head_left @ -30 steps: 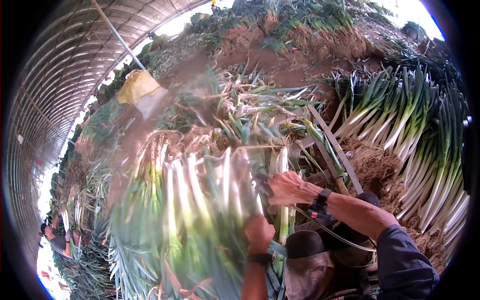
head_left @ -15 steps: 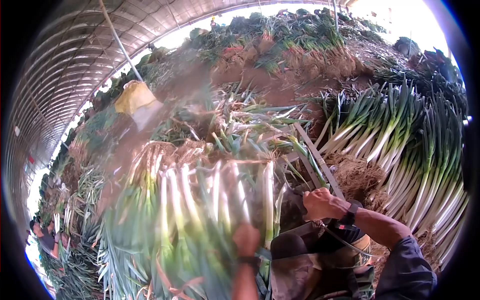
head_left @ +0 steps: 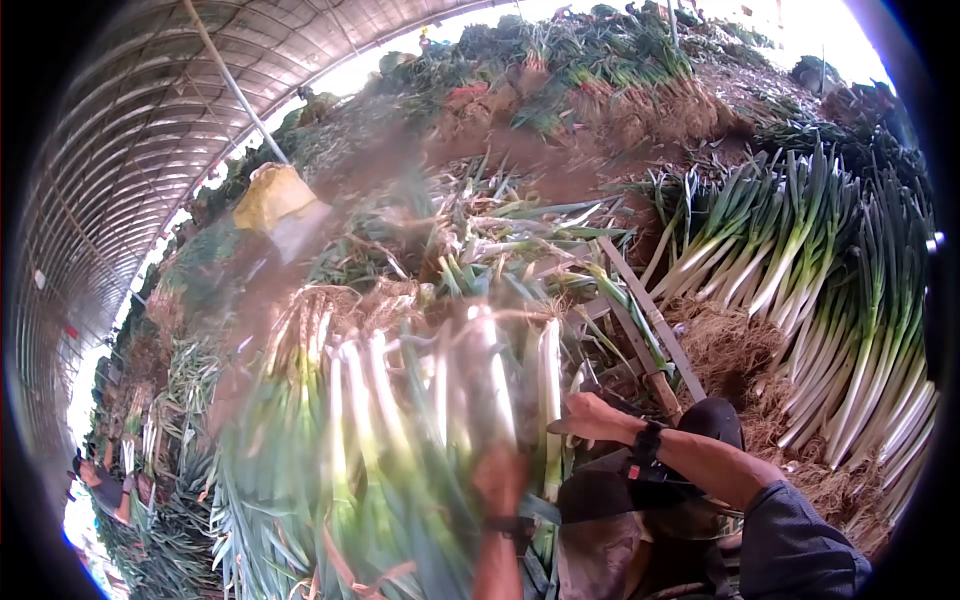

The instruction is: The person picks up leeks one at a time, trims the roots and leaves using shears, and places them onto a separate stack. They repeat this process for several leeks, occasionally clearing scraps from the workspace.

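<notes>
My left hand (head_left: 499, 478), somewhat blurred, is closed round a green onion (head_left: 492, 375) with a thick white stem, its root end pointing away from me. Many more long green onions (head_left: 345, 430) lie side by side to the left, roots at the far end and green leaves towards me. My right hand (head_left: 597, 416) is closed, just right of another white stem (head_left: 550, 375). A dark piece shows beside its fingers, but I cannot tell what it is. Both wrists wear dark bands.
A wooden frame (head_left: 655, 320) stands beyond my right hand. Trimmed leaves and stalks (head_left: 500, 240) are heaped ahead. Rows of green onions (head_left: 800, 260) lie at the right. A pole in a yellow-topped base (head_left: 275, 195) stands left; a person (head_left: 105, 485) is at the far left.
My right hand has moved left, closer to the stems. The onion in my left hand now reaches farther away from me, its white end higher in view.
</notes>
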The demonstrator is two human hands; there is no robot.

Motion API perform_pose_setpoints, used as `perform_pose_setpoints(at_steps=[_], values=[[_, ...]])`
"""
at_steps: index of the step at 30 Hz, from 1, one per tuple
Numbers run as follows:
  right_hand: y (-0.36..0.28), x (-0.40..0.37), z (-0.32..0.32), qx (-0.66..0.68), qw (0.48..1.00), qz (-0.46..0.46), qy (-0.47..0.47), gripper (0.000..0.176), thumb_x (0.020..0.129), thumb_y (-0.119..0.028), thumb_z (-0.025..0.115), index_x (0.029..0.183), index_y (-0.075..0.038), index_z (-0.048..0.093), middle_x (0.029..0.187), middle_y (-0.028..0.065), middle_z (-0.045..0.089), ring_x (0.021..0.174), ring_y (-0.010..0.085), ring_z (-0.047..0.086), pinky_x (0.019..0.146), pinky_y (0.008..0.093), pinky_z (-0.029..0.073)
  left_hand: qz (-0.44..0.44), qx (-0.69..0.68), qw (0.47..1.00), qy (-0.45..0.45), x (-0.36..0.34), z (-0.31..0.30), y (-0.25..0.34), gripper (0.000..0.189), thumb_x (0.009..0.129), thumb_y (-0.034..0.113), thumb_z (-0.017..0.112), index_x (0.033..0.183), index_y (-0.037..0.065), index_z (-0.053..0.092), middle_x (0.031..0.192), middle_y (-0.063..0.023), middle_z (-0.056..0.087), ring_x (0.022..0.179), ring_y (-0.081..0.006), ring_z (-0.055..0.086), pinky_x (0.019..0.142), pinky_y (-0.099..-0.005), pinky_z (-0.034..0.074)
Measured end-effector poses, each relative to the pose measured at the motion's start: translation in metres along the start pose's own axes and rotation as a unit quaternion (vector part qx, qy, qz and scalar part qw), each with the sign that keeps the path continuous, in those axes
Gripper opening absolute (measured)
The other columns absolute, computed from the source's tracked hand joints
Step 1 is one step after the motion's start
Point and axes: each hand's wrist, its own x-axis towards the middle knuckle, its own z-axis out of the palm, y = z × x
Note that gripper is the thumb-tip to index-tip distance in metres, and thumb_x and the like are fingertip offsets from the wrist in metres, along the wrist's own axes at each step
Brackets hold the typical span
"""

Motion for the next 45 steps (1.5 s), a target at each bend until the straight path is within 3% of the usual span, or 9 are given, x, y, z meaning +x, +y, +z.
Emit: perform_pose_setpoints(at_steps=[14,20,23,26,29,32,38,41,45], values=[[0.008,0.016,0.01,0.078,0.995,0.063,0.01,0.034,0.089,-0.03,0.069,0.092,0.004,0.072,0.077,0.0123,0.071,0.066,0.0223,0.071,0.061,0.0338,0.058,0.022,-0.002,1.0,-0.009,-0.004,-0.011,0.012,0.036,0.084,0.029,0.068,0.11,0.007,0.056,0.094,-0.0256,0.07,0.09,-0.0459,0.068,0.078,-0.0543,0.053],[0.052,0.059,0.035,-0.247,0.944,-0.192,0.107,0.031,0.082,-0.027,0.074,0.087,0.004,0.071,0.083,0.0145,0.07,0.081,0.0231,0.07,0.069,0.0378,0.055,0.109,-0.075,0.988,0.075,0.009,0.019,-0.017,0.036,0.088,0.033,0.068,0.107,0.006,0.055,0.091,-0.0269,0.068,0.088,-0.0494,0.065,0.077,-0.0559,0.05],[0.016,0.026,0.011,0.086,0.994,-0.035,0.049,0.032,0.083,-0.028,0.074,0.092,0.003,0.071,0.088,0.0131,0.069,0.084,0.023,0.068,0.071,0.037,0.054,0.069,-0.087,0.994,-0.004,0.008,0.002,-0.012,0.051,0.091,0.04,0.062,0.124,0.001,0.06,0.108,-0.0281,0.068,0.103,-0.047,0.064,0.085,-0.053,0.05],[-0.006,0.007,0.002,0.212,0.975,-0.034,0.053,0.033,0.085,-0.028,0.072,0.098,0.002,0.071,0.091,0.0122,0.069,0.085,0.0233,0.066,0.075,0.0356,0.054,0.09,-0.134,0.987,0.018,0.011,0.002,-0.014,0.038,0.091,0.036,0.067,0.104,0.002,0.059,0.094,-0.0284,0.066,0.091,-0.047,0.063,0.077,-0.0497,0.049],[0.008,0.017,0.017,0.271,0.946,-0.138,0.114,0.037,0.087,-0.029,0.07,0.106,0.003,0.07,0.089,0.0131,0.068,0.083,0.0253,0.065,0.076,0.034,0.054,0.103,-0.22,0.97,-0.008,0.007,-0.01,-0.011,0.038,0.092,0.034,0.067,0.11,0.001,0.061,0.094,-0.024,0.067,0.084,-0.0397,0.064,0.077,-0.0451,0.05],[-0.034,-0.009,-0.017,0.231,0.971,-0.057,-0.03,0.04,0.09,-0.031,0.068,0.11,0.004,0.069,0.1,0.0167,0.068,0.093,0.0278,0.065,0.081,0.034,0.053,0.126,-0.282,0.949,0.062,-0.004,-0.02,0.007,0.039,0.093,0.032,0.065,0.117,0.002,0.062,0.093,-0.02,0.067,0.08,-0.0289,0.062,0.076,-0.0409,0.049],[-0.014,0.004,-0.002,0.204,0.956,-0.171,0.12,0.041,0.092,-0.035,0.065,0.105,0.004,0.07,0.103,0.0189,0.068,0.097,0.029,0.065,0.084,0.0359,0.053,0.075,-0.383,0.921,0.006,0.011,-0.028,0.016,0.031,0.1,0.028,0.059,0.119,0.004,0.065,0.105,-0.0081,0.068,0.093,-0.0169,0.062,0.081,-0.0306,0.05],[-0.045,-0.017,-0.015,0.417,0.898,-0.077,0.121,0.044,0.094,-0.038,0.063,0.101,0.005,0.07,0.09,0.018,0.068,0.083,0.0281,0.066,0.077,0.0375,0.054,0.065,-0.4,0.914,0.0,0.014,-0.033,0.021,0.025,0.101,0.026,0.057,0.113,0.006,0.066,0.099,-0.0042,0.066,0.089,-0.0142,0.06,0.077,-0.0281,0.048],[-0.04,-0.021,-0.029,0.361,0.93,-0.057,0.037,0.051,0.099,-0.043,0.056,0.107,0.006,0.068,0.092,0.0189,0.068,0.072,0.0243,0.067,0.072,0.0363,0.056,0.08,-0.34,0.937,0.022,0.018,-0.022,0.019,0.025,0.101,0.027,0.056,0.108,0.005,0.066,0.094,-0.0046,0.065,0.084,-0.0131,0.058,0.072,-0.0277,0.047]])
